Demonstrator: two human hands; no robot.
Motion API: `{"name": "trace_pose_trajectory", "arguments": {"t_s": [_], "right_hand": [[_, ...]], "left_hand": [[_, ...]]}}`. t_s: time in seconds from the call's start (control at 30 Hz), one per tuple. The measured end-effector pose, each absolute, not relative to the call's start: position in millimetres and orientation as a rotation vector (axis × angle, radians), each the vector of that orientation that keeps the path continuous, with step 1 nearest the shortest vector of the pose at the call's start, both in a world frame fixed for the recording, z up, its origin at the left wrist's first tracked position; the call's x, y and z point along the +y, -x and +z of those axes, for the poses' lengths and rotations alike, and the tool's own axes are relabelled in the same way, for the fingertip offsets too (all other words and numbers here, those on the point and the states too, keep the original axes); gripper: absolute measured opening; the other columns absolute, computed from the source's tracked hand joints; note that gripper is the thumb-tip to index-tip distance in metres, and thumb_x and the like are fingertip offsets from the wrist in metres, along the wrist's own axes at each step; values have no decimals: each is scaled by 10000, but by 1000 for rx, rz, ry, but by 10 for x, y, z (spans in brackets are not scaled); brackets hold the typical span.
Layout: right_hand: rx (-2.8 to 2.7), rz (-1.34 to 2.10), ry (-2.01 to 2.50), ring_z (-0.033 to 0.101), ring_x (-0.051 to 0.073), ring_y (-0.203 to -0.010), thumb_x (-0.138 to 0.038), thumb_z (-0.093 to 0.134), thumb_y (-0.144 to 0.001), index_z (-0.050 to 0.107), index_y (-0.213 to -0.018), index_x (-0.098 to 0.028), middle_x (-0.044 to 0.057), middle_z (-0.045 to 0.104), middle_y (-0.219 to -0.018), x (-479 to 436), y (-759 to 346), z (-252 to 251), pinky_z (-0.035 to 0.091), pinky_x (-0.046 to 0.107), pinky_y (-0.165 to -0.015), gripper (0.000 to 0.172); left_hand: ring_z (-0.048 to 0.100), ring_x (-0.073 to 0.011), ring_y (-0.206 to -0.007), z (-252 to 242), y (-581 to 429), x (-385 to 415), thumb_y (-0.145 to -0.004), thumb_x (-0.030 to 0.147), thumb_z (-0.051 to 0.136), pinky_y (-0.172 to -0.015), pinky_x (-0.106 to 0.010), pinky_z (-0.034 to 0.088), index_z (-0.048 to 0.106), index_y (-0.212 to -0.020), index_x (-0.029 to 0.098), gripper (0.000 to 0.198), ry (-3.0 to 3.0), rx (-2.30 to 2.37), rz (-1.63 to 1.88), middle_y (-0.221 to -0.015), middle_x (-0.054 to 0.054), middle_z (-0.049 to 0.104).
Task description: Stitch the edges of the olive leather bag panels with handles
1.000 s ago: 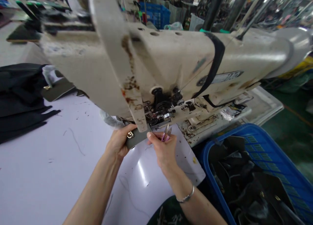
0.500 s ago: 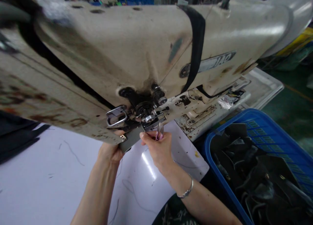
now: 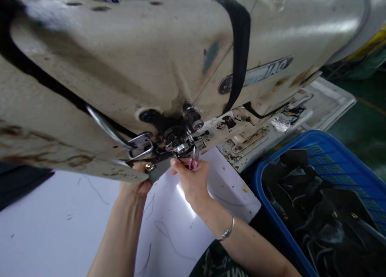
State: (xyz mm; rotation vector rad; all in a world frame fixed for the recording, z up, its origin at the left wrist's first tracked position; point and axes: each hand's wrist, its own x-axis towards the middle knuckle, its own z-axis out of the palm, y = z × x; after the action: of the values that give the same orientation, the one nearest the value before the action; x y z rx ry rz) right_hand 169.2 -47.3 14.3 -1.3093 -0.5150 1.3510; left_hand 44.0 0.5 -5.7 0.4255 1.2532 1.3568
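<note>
A large, worn cream sewing machine (image 3: 144, 52) fills the upper view. Under its head, my left hand (image 3: 132, 187) is closed on the edge of a flat dark grey piece (image 3: 159, 169); its fingertips are partly hidden by the machine. A brass-coloured metal fitting (image 3: 149, 167) shows beside that piece. My right hand (image 3: 192, 180), closed just below the tension discs (image 3: 175, 139), keeps small pink-handled thread snips (image 3: 194, 160) in its grip, blades pointing up. Its thumb and forefinger are pinched near the grey piece. Whether they also hold thread cannot be made out.
At the right stands a blue plastic basket (image 3: 258, 179) filled with dark pieces, some with brass-coloured fittings. Loose threads lie on the white work surface (image 3: 75, 228). Dark material (image 3: 24, 182) lies at the left edge. A bent metal lever (image 3: 105, 126) sticks out from the machine head.
Less of the grey piece shows, as it has shifted left under the machine head. The bent metal lever now stands out from the head. The snips stay in my right hand.
</note>
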Motion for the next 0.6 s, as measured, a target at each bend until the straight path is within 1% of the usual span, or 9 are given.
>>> {"name": "trace_pose_trajectory", "arguments": {"t_s": [0.1, 0.23, 0.3, 0.4, 0.5, 0.6], "right_hand": [[-520, 1333, 1330, 598, 189, -527, -220, 708, -810, 672, -518, -262, -12, 649, -529, -466, -1674, 129, 498, 333, -615, 297], [-472, 1318, 1313, 617, 188, -550, -211, 737, -808, 689, -555, -261, -26, 665, -550, -460, -1627, 87, 510, 333, -633, 262], [-415, 1317, 1302, 608, 179, -542, -200, 753, -794, 675, -546, -248, -26, 661, -544, -461, -1597, 84, 506, 324, -623, 264], [-338, 1327, 1282, 589, 164, -545, -198, 755, -781, 660, -545, -228, -13, 666, -558, -471, -1556, 109, 492, 309, -615, 256], [-286, 1353, 1240, 572, 158, -548, -239, 746, -785, 669, -576, -226, 1, 669, -582, -488, -1531, 131, 476, 306, -598, 222], [-248, 1375, 1213, 548, 154, -533, -272, 780, -753, 709, -635, -216, 1, 655, -582, -508, -1518, 117, 447, 304, -555, 149]], "left_hand": [[751, -257, -887, -82, -422, 7, -494, 8, 808, -797, -320, 651, 741, -1003, 188, 545, -459, 1213, 1356, -839, -13, 790], [747, -258, -896, -52, -457, 20, -570, 36, 818, -777, -304, 647, 737, -996, 184, 458, -451, 1133, 1365, -836, -18, 787], [748, -261, -900, -29, -478, 23, -568, 54, 853, -775, -303, 645, 735, -997, 186, 464, -439, 1146, 1393, -829, -17, 785], [751, -263, -884, -6, -493, 17, -523, 61, 892, -768, -303, 644, 733, -1000, 180, 517, -426, 1184, 1401, -797, -20, 778], [751, -263, -882, 0, -493, 16, -521, 81, 899, -771, -311, 646, 729, -1012, 166, 526, -433, 1189, 1399, -836, -34, 785], [757, -258, -851, -18, -486, 27, -520, 78, 879, -755, -301, 647, 725, -1019, 156, 528, -429, 1194, 1393, -837, -36, 784]]}}
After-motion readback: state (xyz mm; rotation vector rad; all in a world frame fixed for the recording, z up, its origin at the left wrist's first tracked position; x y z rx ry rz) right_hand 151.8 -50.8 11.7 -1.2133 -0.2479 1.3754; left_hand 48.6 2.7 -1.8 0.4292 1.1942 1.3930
